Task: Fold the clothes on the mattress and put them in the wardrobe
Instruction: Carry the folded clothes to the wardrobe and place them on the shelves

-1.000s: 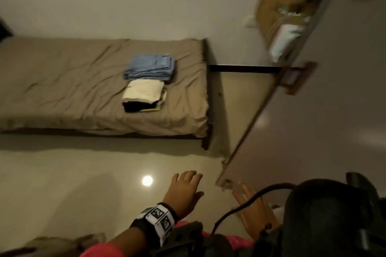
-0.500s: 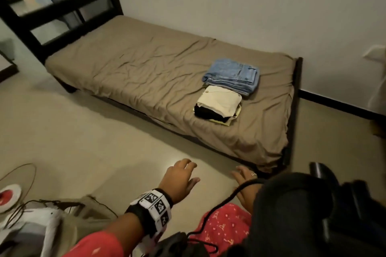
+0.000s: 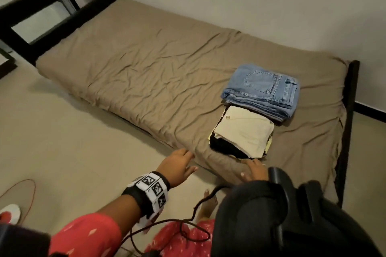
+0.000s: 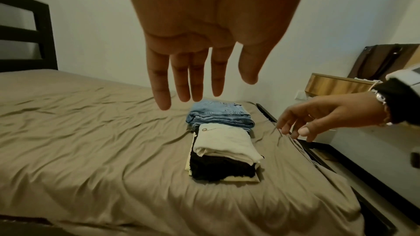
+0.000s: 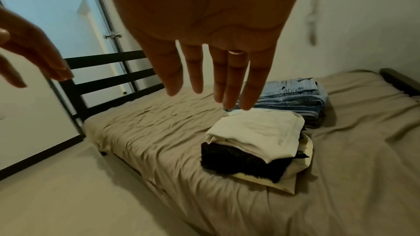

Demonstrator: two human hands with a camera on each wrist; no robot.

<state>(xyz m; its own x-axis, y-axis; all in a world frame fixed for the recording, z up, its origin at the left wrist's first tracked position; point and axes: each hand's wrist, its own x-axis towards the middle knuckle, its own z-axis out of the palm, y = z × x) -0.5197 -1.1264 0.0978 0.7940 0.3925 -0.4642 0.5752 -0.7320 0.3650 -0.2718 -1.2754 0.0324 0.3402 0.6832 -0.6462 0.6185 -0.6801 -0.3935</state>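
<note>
Mattress point(image 3: 146, 73): sitting rumpled, brown sheet
Jeans point(image 3: 262, 89): lying folded behind the cream-and-black pile point(image 3: 242, 131)
Left hand point(image 3: 177, 166): hovering near mattress edge, fingers spread
Right hand point(image 3: 253, 170): hanging beside pile, fingers loose, empty

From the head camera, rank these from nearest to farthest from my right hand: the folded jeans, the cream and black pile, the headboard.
From the right hand:
1. Cream and black pile, just beyond the fingers, near the mattress edge.
2. Folded jeans, behind that pile, toward the wall.
3. Headboard, far left end.
</note>
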